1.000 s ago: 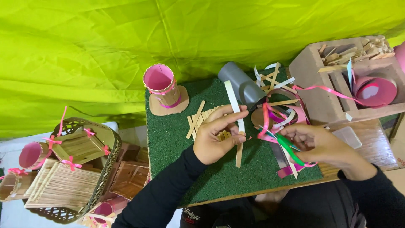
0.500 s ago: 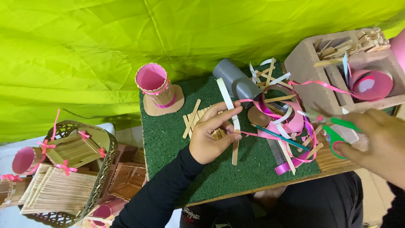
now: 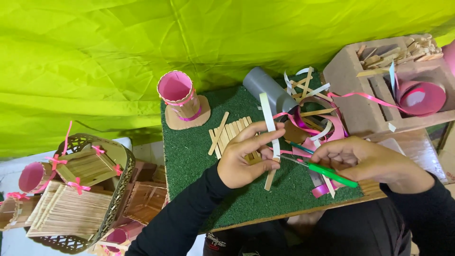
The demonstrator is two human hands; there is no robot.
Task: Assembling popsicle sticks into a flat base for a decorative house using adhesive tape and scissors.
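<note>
My left hand [image 3: 246, 159] grips a flat wooden stick with a white paper strip [image 3: 267, 114] laid along it, held over a green grass-like mat [image 3: 199, 151]. My right hand [image 3: 367, 161] holds green-handled scissors [image 3: 327, 173], their blades pointing left at the strip near my left thumb. Under my left hand lies a small panel of glued wooden sticks [image 3: 234, 132] with a loose stick across it.
A pink-lined stick cup [image 3: 182, 99] stands at the mat's back left. A grey tube [image 3: 268, 87], pink ribbon [image 3: 322, 123] and loose sticks lie at the back right. A brown box [image 3: 374, 90] holds sticks and a ribbon roll. Finished stick crafts fill a basket [image 3: 85, 189] at left.
My right hand went off to the right, picked up the green scissors and came back to the strip. My left hand kept holding the stick and strip.
</note>
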